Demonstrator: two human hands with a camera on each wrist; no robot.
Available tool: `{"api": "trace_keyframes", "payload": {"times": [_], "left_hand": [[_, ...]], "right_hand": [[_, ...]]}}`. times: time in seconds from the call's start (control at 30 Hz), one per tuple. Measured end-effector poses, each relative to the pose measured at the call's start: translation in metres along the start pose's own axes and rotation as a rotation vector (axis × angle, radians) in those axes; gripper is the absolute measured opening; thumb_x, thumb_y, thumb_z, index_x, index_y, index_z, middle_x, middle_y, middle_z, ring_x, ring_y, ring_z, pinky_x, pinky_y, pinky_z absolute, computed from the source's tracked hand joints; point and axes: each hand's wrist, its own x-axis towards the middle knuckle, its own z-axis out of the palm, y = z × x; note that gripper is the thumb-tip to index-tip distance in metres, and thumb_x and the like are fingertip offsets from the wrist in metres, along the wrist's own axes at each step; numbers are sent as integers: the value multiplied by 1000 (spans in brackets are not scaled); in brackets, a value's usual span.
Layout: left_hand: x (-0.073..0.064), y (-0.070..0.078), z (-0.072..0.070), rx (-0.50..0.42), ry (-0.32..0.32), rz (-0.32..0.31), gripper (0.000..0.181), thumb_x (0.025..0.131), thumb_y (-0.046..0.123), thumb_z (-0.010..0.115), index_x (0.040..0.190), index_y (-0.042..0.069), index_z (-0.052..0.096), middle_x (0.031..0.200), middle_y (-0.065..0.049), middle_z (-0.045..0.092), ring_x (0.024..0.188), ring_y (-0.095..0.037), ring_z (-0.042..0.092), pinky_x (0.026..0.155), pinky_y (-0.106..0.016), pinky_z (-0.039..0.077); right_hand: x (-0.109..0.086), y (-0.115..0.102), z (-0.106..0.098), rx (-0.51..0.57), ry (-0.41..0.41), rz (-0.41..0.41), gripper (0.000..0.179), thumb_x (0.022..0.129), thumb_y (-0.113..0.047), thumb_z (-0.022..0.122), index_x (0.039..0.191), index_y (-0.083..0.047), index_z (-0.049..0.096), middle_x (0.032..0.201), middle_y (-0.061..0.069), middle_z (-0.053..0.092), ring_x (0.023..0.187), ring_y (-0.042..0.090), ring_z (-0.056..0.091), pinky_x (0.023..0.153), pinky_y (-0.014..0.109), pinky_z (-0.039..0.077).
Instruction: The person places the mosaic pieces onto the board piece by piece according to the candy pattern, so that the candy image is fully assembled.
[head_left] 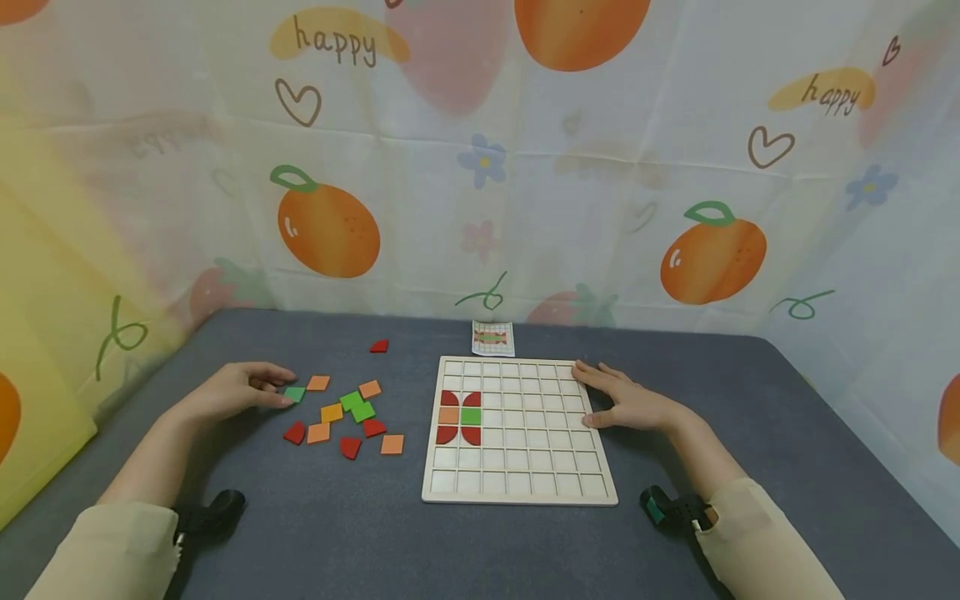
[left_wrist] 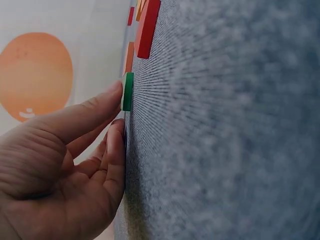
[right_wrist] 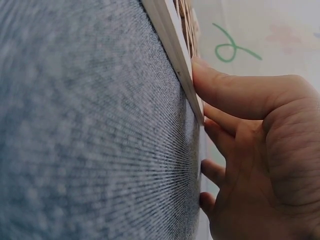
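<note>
On the left, my left hand [head_left: 234,389] pinches a green square tile [head_left: 295,393] at its edge, close over the tabletop. In the left wrist view the thumb lies against this green tile [left_wrist: 128,92], and the other fingers curl below it. Across the table, my right hand [head_left: 637,402] rests with spread fingers on the right edge of a pale gridded board [head_left: 517,503]. Its thumb touches the board's rim [right_wrist: 170,40] in the right wrist view. At the board's left side, red quarter-round tiles [head_left: 471,435], an orange tile [head_left: 448,415] and a green tile [head_left: 471,416] sit in the cells.
Loose orange, green and red tiles [head_left: 351,447] lie between my left hand and the board. A lone red tile [head_left: 379,346] lies farther back. Behind the board is a small pattern card [head_left: 492,339]. A printed curtain [head_left: 525,217] hangs behind the grey table [head_left: 337,533].
</note>
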Motion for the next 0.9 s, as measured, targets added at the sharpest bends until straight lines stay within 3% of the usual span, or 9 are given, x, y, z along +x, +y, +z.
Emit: {"api": "trace_keyframes", "payload": {"times": [0.27,0.53,0.9], "left_hand": [[0,-1,3,31,7,-6,48,90,28,72,128,0,61,100,-4,63,83,-5,51,72,-23,45],[-1,1,3,9,17,-20,43,89,24,73,123,-1,63,97,-2,61,83,-4,51,71,-23,45],[-1,2,6,-40,82,-9,35,82,15,78,107,-3,60,86,-2,61,76,-7,53,70,-25,46]], "right_hand": [[-1,-2,0,15,-1,1,91,89,-41,69,158,-8,20,167,18,7,151,50,-8,110,79,-1],[-1,-2,-1,9,-4,-1,92,89,-42,69,158,-8,19,167,19,7,151,51,-8,110,79,-1],[-1,-2,0,13,-1,-3,91,89,-40,70,158,-8,20,167,19,7,151,51,-7,110,79,-2]]}}
